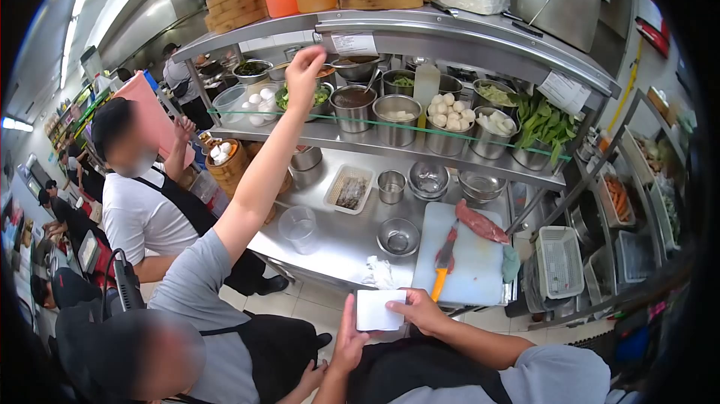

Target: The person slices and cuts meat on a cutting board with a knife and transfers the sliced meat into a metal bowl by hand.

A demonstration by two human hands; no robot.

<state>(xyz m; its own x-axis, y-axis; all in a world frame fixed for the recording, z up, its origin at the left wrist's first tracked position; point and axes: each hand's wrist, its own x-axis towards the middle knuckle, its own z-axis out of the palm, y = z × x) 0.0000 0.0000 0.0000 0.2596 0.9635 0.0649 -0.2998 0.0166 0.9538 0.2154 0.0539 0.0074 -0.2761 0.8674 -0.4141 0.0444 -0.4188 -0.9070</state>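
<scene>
Both of my hands are at the bottom centre, in front of the counter's near edge. They hold a small white rectangular pad or stack of paper (pixel 375 310). My left hand (pixel 349 335) supports its left side, and my right hand (pixel 421 311) pinches its right side with the thumb on top. Just beyond my right hand, a knife (pixel 442 260) with a yellow handle lies on a white cutting board (pixel 472 269). A piece of raw meat (pixel 481 222) rests on the board's far part. A crumpled white cloth or paper (pixel 379 273) lies at the counter's edge.
Metal bowls (pixel 398 237), a clear container (pixel 298 228) and a white basket (pixel 349 188) stand on the counter. Above is a shelf (pixel 450 149) with pots of food. At my left, a co-worker's raised arm (pixel 262 157) reaches up to the shelf; another person (pixel 142 209) stands beyond.
</scene>
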